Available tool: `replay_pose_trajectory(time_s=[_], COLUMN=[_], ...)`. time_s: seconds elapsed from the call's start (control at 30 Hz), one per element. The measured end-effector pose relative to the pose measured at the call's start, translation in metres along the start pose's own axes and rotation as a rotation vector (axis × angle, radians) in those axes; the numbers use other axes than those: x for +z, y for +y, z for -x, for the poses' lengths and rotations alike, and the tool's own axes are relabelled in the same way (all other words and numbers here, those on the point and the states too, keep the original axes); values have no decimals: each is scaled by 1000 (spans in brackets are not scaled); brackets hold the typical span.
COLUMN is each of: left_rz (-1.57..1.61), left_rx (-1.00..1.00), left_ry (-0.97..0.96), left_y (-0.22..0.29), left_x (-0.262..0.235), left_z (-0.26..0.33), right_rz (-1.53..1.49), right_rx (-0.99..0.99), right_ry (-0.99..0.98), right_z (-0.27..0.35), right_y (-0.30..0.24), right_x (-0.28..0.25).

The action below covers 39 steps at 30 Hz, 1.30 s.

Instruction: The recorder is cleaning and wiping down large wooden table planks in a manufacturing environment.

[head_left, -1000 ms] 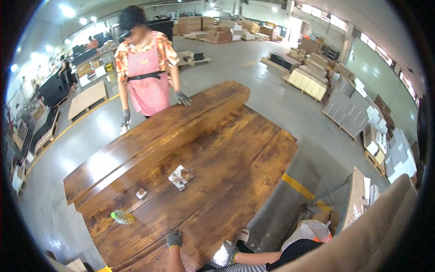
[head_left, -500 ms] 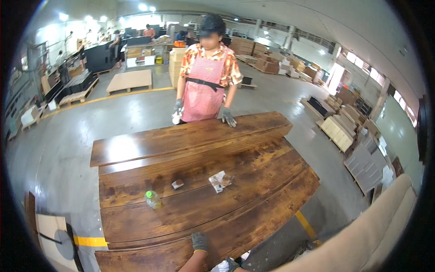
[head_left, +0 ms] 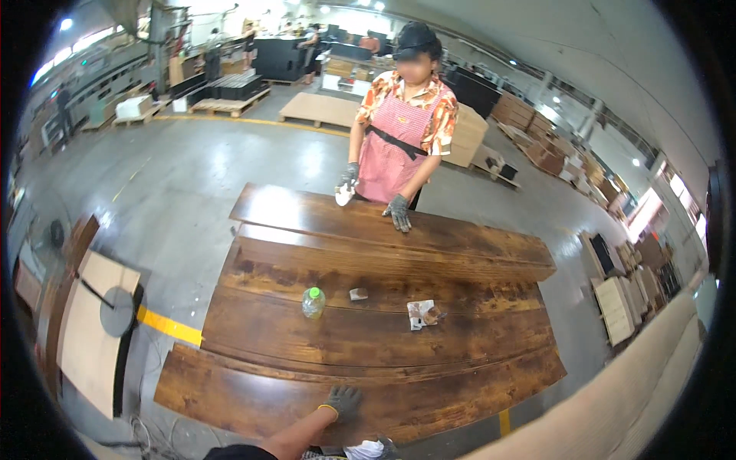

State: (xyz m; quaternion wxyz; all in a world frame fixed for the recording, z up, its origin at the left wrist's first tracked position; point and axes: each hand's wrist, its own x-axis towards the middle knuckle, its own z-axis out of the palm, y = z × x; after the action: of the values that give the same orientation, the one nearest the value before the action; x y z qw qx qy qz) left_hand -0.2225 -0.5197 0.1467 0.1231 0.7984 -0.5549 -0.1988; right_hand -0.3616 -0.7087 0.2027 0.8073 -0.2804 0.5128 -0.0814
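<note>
My left hand (head_left: 343, 402), in a dark grey glove with a yellow cuff, lies flat on the nearest wood-grain board (head_left: 253, 406), fingers spread. At the bottom edge my gloved right hand (head_left: 388, 447) shows only in part, closed on a white cloth (head_left: 366, 451) beside that board. Further in, a clear bottle with a green cap (head_left: 313, 303) stands on the middle boards. Right of it lie a small pale block (head_left: 358, 294) and a crumpled white packet (head_left: 422, 314) with brown on it.
Across the boards stands a person in a red checked apron (head_left: 391, 142). One gloved hand holds a white cloth (head_left: 344, 195); the other (head_left: 399, 214) rests on the far board (head_left: 460, 234). A tan panel (head_left: 96, 330) stands at left. Beige padding (head_left: 613, 383) fills the lower right.
The view has swung, so the boards and person appear further right. My left hand stays flat on the nearest board, more of which shows now. The right hand remains low with the cloth.
</note>
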Motion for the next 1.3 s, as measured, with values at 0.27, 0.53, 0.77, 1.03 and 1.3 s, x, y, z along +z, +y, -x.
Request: replay_pose_trajectory(time_s=[0.27,0.53,0.77,1.03,1.3], left_rz=[-318,-116,-9,-127,36], left_rx=[332,135,43,31,-6], left_ry=[10,59,-38,6,-189], left_y=[50,49,58,64,96], left_x=[16,-39,-91,-64,-108], left_z=[98,71,74,74,107], right_rz=[95,149,198,220,237], right_rx=[-34,-67,-80,-97,-90], right_ry=[-21,-36,-45,-57,-24], right_z=[32,60,75,81,84], right_y=[-26,-43,-53,-64,-83], right_x=[-11,-34,-53,-75,-102])
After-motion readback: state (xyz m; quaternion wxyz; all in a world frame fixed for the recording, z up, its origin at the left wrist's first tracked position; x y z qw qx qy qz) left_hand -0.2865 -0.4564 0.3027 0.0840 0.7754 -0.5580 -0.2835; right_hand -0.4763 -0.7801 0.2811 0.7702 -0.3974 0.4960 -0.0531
